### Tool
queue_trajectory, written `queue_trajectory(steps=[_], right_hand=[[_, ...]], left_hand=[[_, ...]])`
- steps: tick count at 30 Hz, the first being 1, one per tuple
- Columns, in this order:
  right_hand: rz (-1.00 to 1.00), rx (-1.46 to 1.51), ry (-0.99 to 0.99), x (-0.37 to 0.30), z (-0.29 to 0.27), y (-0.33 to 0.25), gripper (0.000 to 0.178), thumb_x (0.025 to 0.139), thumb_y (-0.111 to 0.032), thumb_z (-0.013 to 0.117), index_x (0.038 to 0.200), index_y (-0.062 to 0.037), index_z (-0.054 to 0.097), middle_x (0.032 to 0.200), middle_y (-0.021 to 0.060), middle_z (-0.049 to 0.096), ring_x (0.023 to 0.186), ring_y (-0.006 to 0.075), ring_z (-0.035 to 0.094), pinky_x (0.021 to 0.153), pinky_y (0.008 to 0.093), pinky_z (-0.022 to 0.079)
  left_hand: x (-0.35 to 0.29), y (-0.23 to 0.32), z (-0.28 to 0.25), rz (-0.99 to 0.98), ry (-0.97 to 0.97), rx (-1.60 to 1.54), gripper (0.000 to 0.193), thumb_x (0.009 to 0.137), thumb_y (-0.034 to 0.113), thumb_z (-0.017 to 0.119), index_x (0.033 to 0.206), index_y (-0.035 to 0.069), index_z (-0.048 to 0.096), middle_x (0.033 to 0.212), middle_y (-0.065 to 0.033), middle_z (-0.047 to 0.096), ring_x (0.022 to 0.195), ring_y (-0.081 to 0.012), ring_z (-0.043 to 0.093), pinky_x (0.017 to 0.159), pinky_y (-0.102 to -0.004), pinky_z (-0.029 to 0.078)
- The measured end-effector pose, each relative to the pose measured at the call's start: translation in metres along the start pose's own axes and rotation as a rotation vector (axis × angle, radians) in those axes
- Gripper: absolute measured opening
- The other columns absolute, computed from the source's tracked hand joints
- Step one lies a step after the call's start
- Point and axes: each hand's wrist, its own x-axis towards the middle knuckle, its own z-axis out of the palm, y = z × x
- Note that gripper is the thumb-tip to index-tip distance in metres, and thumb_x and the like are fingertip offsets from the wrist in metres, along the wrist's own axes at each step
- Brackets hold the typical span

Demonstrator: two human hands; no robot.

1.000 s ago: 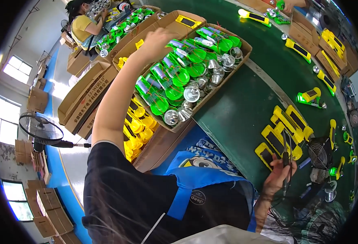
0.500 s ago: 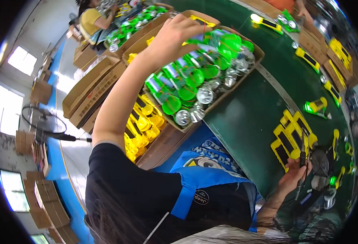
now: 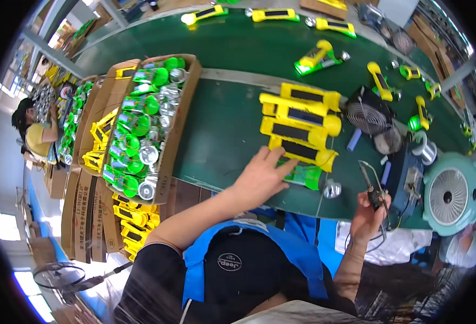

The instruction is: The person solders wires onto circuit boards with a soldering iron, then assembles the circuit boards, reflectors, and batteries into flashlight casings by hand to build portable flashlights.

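Observation:
My left hand (image 3: 264, 177) is on the bench, its fingers closed on a green flashlight housing (image 3: 306, 176) with a silver reflector (image 3: 332, 189) beside its far end. Just above lie several yellow flashlight casings (image 3: 297, 131) with dark panels, side by side. The fingers partly hide the green piece. In my right hand (image 3: 369, 216) is a soldering iron (image 3: 376, 197), its thin metal tip pointing up and left, with a bent wire guide along it.
At left stands a cardboard box (image 3: 185, 116) of green housings and reflectors; yellow parts (image 3: 135, 221) lie below it. A small black fan (image 3: 366, 114), solder spool (image 3: 425, 150) and teal fan (image 3: 450, 194) stand right. Flashlights line the far green belt (image 3: 157, 35). A co-worker (image 3: 37, 135) sits far left.
My left hand has moved from the box of green housings to the bench beside the yellow casings, with a green housing now there. The view has turned; my right hand still holds the soldering iron.

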Motion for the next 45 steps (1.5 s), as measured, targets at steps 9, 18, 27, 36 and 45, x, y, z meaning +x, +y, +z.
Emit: queue_trajectory(steps=[9,18,27,36,45], right_hand=[[0.214,0.040,0.031,0.000,-0.018,0.026,0.032,0.089,-0.031,0.060,0.098,-0.0036,0.045,0.080,0.0140,0.058,0.073,0.0174,0.055,0.083,0.0342,0.045],[0.261,-0.442,-0.023,-0.002,0.016,0.030,0.019,0.086,-0.016,0.057,0.096,-0.0012,0.051,0.066,0.0065,0.063,0.067,0.0118,0.061,0.112,0.0491,0.025],[0.298,-0.574,-0.107,0.003,0.027,0.038,0.015,0.086,-0.012,0.061,0.094,-0.0019,0.052,0.069,0.0058,0.067,0.069,0.0109,0.065,0.112,0.0488,0.023],[0.265,-0.698,-0.119,0.004,0.028,0.037,0.022,0.088,-0.023,0.061,0.092,-0.0033,0.052,0.063,0.0043,0.062,0.063,0.0100,0.061,0.111,0.0534,0.027],[0.188,-0.656,-0.160,0.003,0.018,0.037,0.017,0.084,-0.014,0.064,0.092,-0.0040,0.054,0.070,0.0060,0.067,0.070,0.0129,0.067,0.109,0.0541,0.028]], left_hand=[[0.045,0.000,0.039,-0.418,0.071,-0.742,0.014,0.081,0.000,0.067,0.095,-0.001,0.068,0.078,-0.0070,0.065,0.068,-0.0121,0.058,0.062,-0.0253,0.046],[0.029,-0.017,0.043,0.005,0.060,-0.409,0.014,0.074,-0.005,0.066,0.085,0.001,0.059,0.099,-0.0111,0.057,0.084,-0.0271,0.060,0.071,-0.0334,0.050],[0.039,-0.015,0.038,-0.094,-0.041,-0.227,0.015,0.068,-0.006,0.062,0.075,0.000,0.051,0.087,-0.0122,0.052,0.082,-0.0322,0.054,0.071,-0.0389,0.047],[0.040,-0.008,0.042,-0.124,-0.031,-0.198,0.013,0.069,-0.006,0.061,0.075,-0.001,0.051,0.086,-0.0121,0.052,0.079,-0.0312,0.054,0.070,-0.0393,0.046],[0.043,-0.005,0.042,-0.120,-0.044,-0.150,0.013,0.069,-0.006,0.061,0.075,-0.002,0.050,0.085,-0.0131,0.050,0.079,-0.0315,0.053,0.069,-0.0401,0.046]])
